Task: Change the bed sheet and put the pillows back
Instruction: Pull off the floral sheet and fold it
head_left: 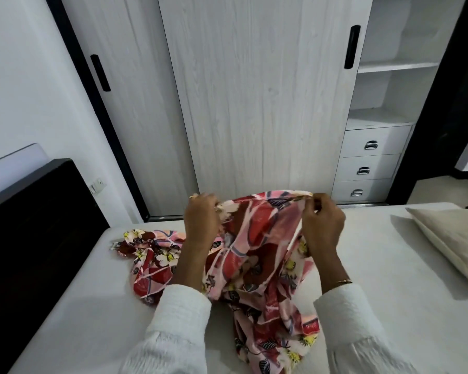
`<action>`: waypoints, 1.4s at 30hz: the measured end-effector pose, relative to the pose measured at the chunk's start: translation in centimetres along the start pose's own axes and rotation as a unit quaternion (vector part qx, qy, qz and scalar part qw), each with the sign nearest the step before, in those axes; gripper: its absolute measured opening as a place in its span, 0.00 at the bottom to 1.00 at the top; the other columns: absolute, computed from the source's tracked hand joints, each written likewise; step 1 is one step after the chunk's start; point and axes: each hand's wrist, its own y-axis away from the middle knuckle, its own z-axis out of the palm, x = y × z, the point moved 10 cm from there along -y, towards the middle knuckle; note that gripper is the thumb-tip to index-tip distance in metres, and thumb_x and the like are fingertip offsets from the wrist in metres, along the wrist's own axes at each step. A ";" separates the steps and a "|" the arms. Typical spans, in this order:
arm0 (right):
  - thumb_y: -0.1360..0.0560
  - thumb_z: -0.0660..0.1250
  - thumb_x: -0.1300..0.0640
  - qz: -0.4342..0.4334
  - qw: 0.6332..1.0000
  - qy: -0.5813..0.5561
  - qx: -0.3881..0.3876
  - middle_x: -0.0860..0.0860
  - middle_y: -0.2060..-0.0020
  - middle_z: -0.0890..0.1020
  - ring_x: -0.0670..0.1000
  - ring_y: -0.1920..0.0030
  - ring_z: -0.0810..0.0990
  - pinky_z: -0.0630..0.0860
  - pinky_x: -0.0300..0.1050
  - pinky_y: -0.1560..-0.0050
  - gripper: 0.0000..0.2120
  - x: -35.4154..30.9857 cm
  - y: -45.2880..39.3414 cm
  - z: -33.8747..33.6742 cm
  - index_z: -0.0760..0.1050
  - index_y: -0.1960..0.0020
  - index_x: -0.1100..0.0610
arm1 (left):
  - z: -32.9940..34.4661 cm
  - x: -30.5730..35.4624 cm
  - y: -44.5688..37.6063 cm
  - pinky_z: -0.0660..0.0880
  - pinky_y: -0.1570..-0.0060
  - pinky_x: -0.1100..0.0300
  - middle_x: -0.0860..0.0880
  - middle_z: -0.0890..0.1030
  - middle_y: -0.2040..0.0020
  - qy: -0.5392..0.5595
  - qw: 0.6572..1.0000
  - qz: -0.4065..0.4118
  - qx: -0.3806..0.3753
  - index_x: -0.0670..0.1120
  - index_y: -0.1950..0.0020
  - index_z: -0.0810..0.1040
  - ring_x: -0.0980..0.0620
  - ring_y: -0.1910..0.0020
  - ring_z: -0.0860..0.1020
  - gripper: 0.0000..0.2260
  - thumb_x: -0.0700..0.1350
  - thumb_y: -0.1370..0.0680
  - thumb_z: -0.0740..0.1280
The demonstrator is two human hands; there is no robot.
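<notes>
Sheet (257, 238) edge pinched by left hand (201, 220) and right hand (323, 225).

Bare mattress (362, 265) is left open between the bunched floral sheet (254, 252) and the pillow (449, 238) at the right — a passage there is unblocked. Leftward, reach is bounded by the dark headboard (33, 225); beyond, by the wardrobe (254, 103).

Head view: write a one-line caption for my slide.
Both hands, left hand and right hand, hold up a floral bed sheet over a bare white mattress, pillow alongside.
</notes>
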 end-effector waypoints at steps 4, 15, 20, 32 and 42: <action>0.23 0.62 0.61 0.032 0.999 -0.032 -0.016 0.57 0.59 0.81 0.56 0.57 0.76 0.67 0.41 0.58 0.08 1.7 -1.2 -0.6 0.78 0.52 0.64 | 2.4 -2.0 0.6 0.70 0.59 0.59 0.46 0.78 0.59 0.165 0.983 -0.063 -0.054 0.42 0.58 0.76 0.50 0.59 0.75 0.08 0.30 0.28 0.64; 0.22 0.61 0.56 0.010 0.999 -0.003 -0.048 0.52 0.63 0.77 0.51 0.61 0.73 0.63 0.40 0.62 0.10 0.4 -0.5 -0.5 0.77 0.54 0.62 | 8.5 3.2 5.6 0.70 0.52 0.60 0.46 0.76 0.47 0.223 0.971 0.001 -0.088 0.40 0.41 0.73 0.54 0.51 0.71 0.15 0.48 0.23 0.61; 0.22 0.61 0.55 0.017 0.999 -0.001 -0.044 0.54 0.66 0.76 0.52 0.64 0.72 0.64 0.41 0.63 0.13 1.0 -0.8 -0.9 0.75 0.61 0.62 | 6.9 6.9 8.2 0.73 0.52 0.64 0.41 0.76 0.51 0.135 0.967 0.210 0.049 0.44 0.48 0.70 0.51 0.50 0.69 0.09 0.46 0.24 0.62; 0.22 0.61 0.56 -0.009 0.998 -0.031 -0.061 0.52 0.72 0.72 0.47 0.71 0.67 0.64 0.43 0.66 0.14 0.5 -0.7 -0.3 0.71 0.65 0.60 | 9.2 6.3 7.6 0.78 0.65 0.58 0.43 0.82 0.65 0.174 0.960 0.216 -0.033 0.37 0.56 0.82 0.46 0.68 0.80 0.21 0.52 0.20 0.57; 0.24 0.64 0.61 0.178 0.897 -0.016 -0.404 0.54 0.72 0.77 0.52 0.71 0.74 0.69 0.43 0.67 0.12 4.7 0.3 5.5 0.74 0.67 0.60 | 11.6 -1.1 1.8 0.65 0.67 0.60 0.48 0.73 0.67 0.344 0.882 -0.241 -0.213 0.45 0.63 0.73 0.50 0.66 0.71 0.12 0.43 0.20 0.60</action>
